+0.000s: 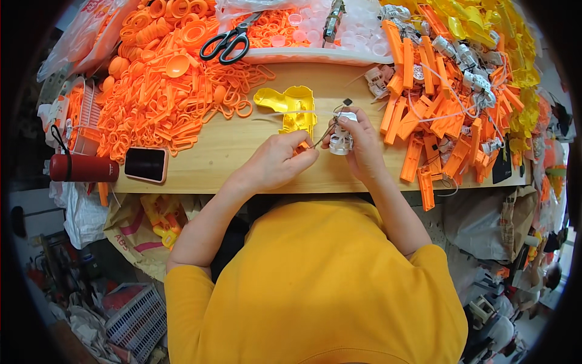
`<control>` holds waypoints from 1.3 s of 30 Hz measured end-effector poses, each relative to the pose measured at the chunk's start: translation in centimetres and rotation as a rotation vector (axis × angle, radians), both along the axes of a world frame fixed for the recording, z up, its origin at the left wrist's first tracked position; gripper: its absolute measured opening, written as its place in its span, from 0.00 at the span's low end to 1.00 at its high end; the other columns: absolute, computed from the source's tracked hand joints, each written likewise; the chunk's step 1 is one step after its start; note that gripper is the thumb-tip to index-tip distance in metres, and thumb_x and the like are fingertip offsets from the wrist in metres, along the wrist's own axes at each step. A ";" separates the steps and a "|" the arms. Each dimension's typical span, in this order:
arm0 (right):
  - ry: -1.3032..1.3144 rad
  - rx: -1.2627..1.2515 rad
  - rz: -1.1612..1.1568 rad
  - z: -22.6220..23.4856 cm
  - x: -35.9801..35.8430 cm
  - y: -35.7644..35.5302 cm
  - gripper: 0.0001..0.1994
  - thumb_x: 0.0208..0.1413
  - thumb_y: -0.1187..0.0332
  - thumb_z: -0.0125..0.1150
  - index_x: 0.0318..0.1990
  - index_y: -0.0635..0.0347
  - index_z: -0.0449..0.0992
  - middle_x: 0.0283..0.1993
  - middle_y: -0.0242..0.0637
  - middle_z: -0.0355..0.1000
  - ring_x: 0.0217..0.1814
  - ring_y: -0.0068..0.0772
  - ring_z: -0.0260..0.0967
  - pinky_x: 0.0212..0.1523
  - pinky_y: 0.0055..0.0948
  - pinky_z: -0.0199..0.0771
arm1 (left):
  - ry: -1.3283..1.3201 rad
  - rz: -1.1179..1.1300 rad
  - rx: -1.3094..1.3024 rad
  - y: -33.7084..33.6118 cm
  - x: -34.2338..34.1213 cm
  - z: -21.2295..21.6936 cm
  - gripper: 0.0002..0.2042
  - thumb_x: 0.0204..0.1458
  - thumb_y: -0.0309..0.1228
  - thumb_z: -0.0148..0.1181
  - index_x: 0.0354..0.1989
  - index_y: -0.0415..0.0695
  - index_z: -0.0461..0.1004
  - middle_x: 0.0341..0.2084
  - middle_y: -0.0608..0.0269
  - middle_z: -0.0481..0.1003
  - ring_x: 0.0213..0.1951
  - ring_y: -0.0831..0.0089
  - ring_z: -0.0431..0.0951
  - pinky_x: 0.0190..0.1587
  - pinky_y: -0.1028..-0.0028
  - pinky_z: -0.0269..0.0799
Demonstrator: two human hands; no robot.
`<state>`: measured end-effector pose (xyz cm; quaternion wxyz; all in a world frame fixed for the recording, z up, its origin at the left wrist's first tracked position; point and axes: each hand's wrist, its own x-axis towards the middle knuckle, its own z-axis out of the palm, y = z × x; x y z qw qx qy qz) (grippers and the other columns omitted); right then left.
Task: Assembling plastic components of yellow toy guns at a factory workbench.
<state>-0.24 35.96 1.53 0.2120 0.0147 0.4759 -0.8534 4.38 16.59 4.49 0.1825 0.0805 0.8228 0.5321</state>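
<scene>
My right hand (366, 145) grips a small white plastic mechanism (341, 143) upright over the table. Thin dark wires (324, 134) run from its upper part toward my left hand (280, 162), whose thumb and fingers pinch them. A small black piece (347, 102) sticks up above the mechanism. Just beyond my left hand lies a yellow plastic shell (298, 101), its hollow side up, and a pale thin strip (303, 111) crosses it toward the mechanism. My fingers partly hide the wire ends.
Orange plastic parts (163, 91) heap at the left, near a phone (145, 165) and a red flask (82, 168). Black-handled scissors (233, 43) lie by a white tray (315, 56) at the back. Orange strips with white mechanisms (439, 115) pile at the right, beside yellow shells (522, 73).
</scene>
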 end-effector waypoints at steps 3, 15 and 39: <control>0.022 0.040 -0.005 -0.5 -0.1 0.0 0.07 0.58 0.70 0.52 0.42 0.58 0.65 0.33 0.37 0.70 0.29 0.31 0.74 0.31 0.34 0.78 | 0.025 0.018 0.078 0.1 0.3 0.3 0.11 0.52 0.33 0.51 0.28 0.36 0.71 0.19 0.55 0.71 0.24 0.69 0.70 0.30 0.70 0.66; 0.468 0.480 0.018 -1.0 1.0 -1.7 0.11 0.56 0.75 0.57 0.45 0.60 0.65 0.33 0.30 0.70 0.29 0.17 0.68 0.30 0.19 0.70 | 1.009 0.240 -0.203 -0.5 -0.4 2.1 0.12 0.47 0.20 0.57 0.41 0.42 0.74 0.39 0.56 0.74 0.43 0.56 0.74 0.46 0.65 0.68; 0.879 0.711 -0.002 0.6 1.0 -2.1 0.10 0.52 0.74 0.62 0.39 0.62 0.68 0.27 0.29 0.70 0.27 0.15 0.66 0.26 0.19 0.66 | 0.105 0.072 0.473 -1.3 -3.0 0.9 0.03 0.46 0.24 0.62 0.27 0.42 0.73 0.50 0.61 0.68 0.52 0.73 0.67 0.56 0.72 0.60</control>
